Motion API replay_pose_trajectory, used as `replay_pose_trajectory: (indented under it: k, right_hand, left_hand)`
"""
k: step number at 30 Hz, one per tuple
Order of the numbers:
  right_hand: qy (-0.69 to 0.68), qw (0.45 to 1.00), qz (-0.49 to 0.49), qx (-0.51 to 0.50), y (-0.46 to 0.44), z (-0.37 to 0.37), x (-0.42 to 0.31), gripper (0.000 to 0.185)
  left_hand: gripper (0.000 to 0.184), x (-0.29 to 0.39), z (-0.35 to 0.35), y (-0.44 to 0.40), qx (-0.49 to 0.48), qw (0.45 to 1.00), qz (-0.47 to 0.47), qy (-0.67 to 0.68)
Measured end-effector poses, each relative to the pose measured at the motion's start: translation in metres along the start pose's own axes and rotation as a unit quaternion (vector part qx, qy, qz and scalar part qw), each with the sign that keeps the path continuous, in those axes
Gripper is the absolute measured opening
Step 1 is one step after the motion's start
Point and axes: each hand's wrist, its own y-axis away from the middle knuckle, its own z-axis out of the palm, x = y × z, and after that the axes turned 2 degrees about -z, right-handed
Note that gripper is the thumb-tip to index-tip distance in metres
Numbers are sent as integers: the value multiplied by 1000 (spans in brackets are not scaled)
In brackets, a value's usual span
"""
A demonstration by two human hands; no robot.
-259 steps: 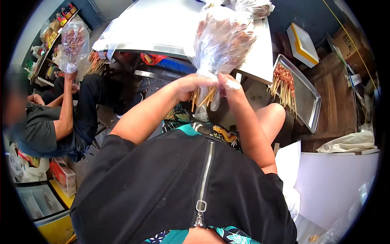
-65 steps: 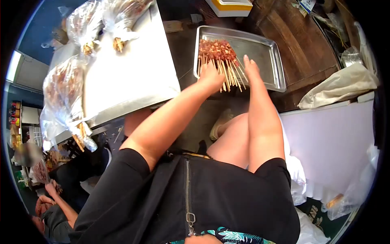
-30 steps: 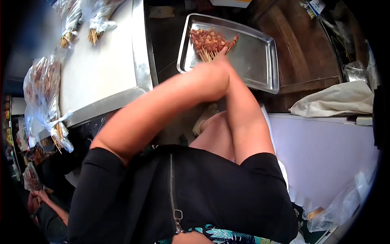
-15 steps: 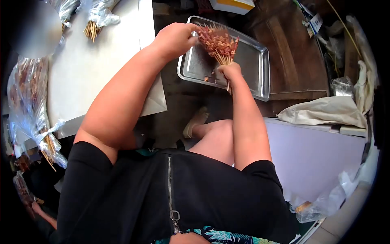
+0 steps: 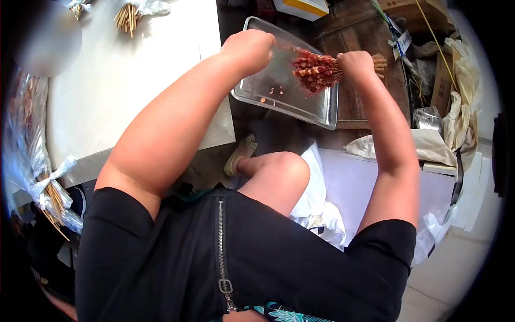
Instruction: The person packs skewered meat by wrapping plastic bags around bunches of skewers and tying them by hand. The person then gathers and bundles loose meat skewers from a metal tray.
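My right hand point(image 5: 357, 64) is wrapped round the stick ends of a bundle of meat skewers point(image 5: 316, 74), held sideways above the right part of a metal tray point(image 5: 257, 96). The meat end points left and the bare sticks stick out to the right of the fist. Over the tray's left side is my left hand point(image 5: 251, 49), its fingers pinched together. A faint reddish blur runs from its fingertips towards the bundle; what they hold, if anything, is unclear. Several small meat scraps point(image 5: 272, 91) lie on the tray.
A pale table point(image 5: 177, 70) stands on the left, with a plastic-wrapped skewer bundle point(image 5: 129, 19) on it. Another wrapped bundle point(image 5: 51, 188) hangs at its left edge. Brown wooden boards point(image 5: 354, 40) and a cloth bag point(image 5: 402, 145) are on the right. A white plastic bag point(image 5: 322, 209) lies beside my knee.
My right hand has moved right and up, swinging the skewer bundle from upright to sideways. My left hand has shifted slightly right, away from the bundle's meat end. The white bag has come into view.
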Motion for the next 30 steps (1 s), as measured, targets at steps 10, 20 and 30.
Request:
replay_pose_trajectory:
  k: [10, 20, 30]
  right_hand:
    - [149, 977, -79, -134, -46, -8, -17, 17]
    - [142, 981, -103, -86, -89, -10, -20, 17]
    - [-6, 992, -23, -125, -61, 8, 1, 18]
  left_hand:
    - [31, 4, -1, -3, -40, 999, -25, 3]
    - [29, 7, -1, -3, -40, 998, -26, 30]
    - [29, 3, 1, -4, -29, 999, -24, 36]
